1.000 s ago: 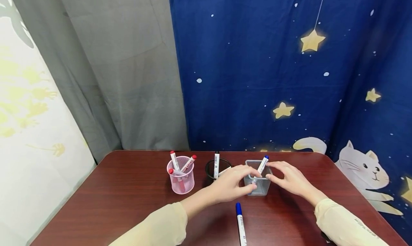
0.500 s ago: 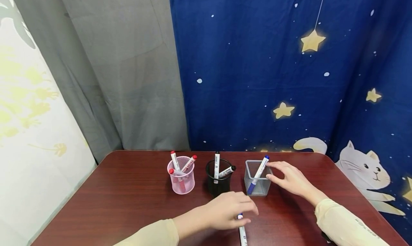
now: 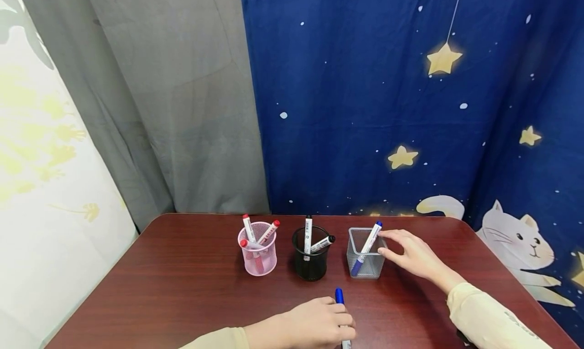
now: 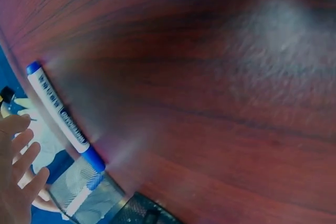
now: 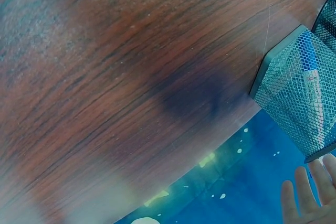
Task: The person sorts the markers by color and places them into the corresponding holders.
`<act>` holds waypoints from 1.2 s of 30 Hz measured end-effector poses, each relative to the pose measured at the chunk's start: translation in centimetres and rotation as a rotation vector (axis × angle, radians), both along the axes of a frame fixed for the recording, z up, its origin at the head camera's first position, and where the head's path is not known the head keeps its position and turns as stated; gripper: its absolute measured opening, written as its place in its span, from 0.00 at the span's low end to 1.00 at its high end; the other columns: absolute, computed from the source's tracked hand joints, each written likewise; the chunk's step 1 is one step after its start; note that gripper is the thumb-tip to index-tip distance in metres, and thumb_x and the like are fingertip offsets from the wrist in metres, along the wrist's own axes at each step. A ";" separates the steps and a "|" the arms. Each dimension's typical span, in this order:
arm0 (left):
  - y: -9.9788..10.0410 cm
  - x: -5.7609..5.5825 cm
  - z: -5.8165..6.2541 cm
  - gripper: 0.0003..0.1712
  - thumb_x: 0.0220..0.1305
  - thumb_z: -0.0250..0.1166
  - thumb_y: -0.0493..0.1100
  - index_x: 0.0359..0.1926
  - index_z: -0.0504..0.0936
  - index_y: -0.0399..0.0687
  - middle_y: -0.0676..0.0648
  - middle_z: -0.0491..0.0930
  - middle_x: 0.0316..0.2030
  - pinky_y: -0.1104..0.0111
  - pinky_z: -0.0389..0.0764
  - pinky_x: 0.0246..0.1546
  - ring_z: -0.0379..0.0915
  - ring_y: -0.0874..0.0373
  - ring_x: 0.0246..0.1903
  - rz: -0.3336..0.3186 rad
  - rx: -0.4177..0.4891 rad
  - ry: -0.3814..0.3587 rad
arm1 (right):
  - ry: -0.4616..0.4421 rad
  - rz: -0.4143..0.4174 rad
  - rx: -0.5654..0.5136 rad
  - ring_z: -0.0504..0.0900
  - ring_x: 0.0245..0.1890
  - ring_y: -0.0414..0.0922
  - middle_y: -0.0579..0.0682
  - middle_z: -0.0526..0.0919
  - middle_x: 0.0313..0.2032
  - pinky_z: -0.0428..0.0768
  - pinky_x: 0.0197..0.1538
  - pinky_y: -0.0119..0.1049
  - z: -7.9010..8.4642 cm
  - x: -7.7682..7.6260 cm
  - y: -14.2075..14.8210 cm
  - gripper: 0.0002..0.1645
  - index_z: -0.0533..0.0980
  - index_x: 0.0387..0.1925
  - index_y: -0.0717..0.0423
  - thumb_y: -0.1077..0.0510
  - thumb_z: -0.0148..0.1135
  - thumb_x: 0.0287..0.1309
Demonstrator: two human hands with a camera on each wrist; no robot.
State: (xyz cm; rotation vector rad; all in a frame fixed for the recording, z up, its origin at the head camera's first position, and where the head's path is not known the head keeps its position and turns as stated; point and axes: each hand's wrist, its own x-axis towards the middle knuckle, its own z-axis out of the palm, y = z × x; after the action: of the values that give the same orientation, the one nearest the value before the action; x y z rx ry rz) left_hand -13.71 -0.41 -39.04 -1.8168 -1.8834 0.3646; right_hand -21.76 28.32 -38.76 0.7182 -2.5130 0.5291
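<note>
A white marker with a blue cap (image 3: 339,296) lies on the table, pointing toward the holders. My left hand (image 3: 319,322) is over its lower part in the head view. In the left wrist view the fingers (image 4: 32,156) are extended beside the marker (image 4: 60,111), apart from it. My right hand (image 3: 412,252) has its thumb and fingertips at the right rim of a grey square mesh pen holder (image 3: 373,268). One blue marker (image 3: 371,237) leans inside that holder. In the right wrist view the fingers (image 5: 304,190) are extended near the rim of the mesh holder (image 5: 278,87).
To the left of the grey holder stands a round black mesh holder (image 3: 311,272) with two black-capped markers. Farther left is a pink mesh holder (image 3: 260,263) with three red-capped markers. The brown table (image 3: 191,268) ends at a blue starry curtain (image 3: 342,110) and a grey curtain (image 3: 191,110).
My left hand has moved from in front of the grey holder toward the table's near side, down over the blue marker. The right hand stays at the grey holder's rim.
</note>
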 end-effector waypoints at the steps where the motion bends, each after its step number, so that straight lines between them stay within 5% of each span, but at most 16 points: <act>1: 0.0 0.0 -0.2 0.08 0.56 0.56 0.51 0.39 0.74 0.63 0.64 0.72 0.38 0.78 0.63 0.36 0.64 0.69 0.41 -0.009 -0.001 0.024 | 0.001 0.000 -0.001 0.74 0.43 0.46 0.48 0.77 0.42 0.72 0.42 0.46 0.0 0.0 0.0 0.26 0.75 0.47 0.53 0.45 0.63 0.47; 3: 0.0 0.0 -0.6 0.08 0.59 0.53 0.50 0.41 0.73 0.64 0.64 0.72 0.40 0.78 0.64 0.37 0.64 0.69 0.42 -0.017 -0.008 0.059 | -0.001 0.001 -0.003 0.74 0.43 0.46 0.48 0.77 0.42 0.72 0.42 0.46 -0.1 0.0 0.0 0.26 0.75 0.47 0.53 0.45 0.63 0.47; 11: -0.1 0.1 -1.3 0.17 0.65 0.46 0.50 0.54 0.70 0.62 0.60 0.69 0.52 0.73 0.62 0.50 0.60 0.65 0.54 -0.010 -0.095 -0.010 | -0.016 -0.009 -0.005 0.73 0.45 0.47 0.49 0.77 0.43 0.71 0.43 0.47 -0.1 -0.1 0.0 0.26 0.75 0.48 0.53 0.44 0.62 0.48; 27: 0.2 -0.2 -2.5 0.18 0.65 0.44 0.50 0.55 0.70 0.66 0.64 0.69 0.53 0.70 0.60 0.51 0.59 0.68 0.55 -0.019 -0.139 0.124 | 0.007 -0.010 0.001 0.74 0.43 0.47 0.49 0.77 0.43 0.71 0.42 0.47 -0.1 0.1 -0.1 0.26 0.75 0.47 0.54 0.45 0.63 0.47; 36: 0.3 -0.6 -3.2 0.15 0.63 0.45 0.48 0.46 0.74 0.69 0.65 0.72 0.47 0.69 0.59 0.52 0.61 0.69 0.52 -0.037 -0.135 0.194 | -0.004 -0.014 0.001 0.74 0.43 0.46 0.49 0.77 0.43 0.71 0.42 0.47 -0.1 0.0 -0.1 0.26 0.75 0.47 0.53 0.45 0.62 0.48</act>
State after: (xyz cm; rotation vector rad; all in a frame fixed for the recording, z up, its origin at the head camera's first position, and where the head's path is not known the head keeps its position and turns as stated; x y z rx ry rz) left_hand -14.31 -0.10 -42.27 -1.8270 -1.7264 0.6448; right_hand -21.71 28.20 -38.85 0.7003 -2.5202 0.5254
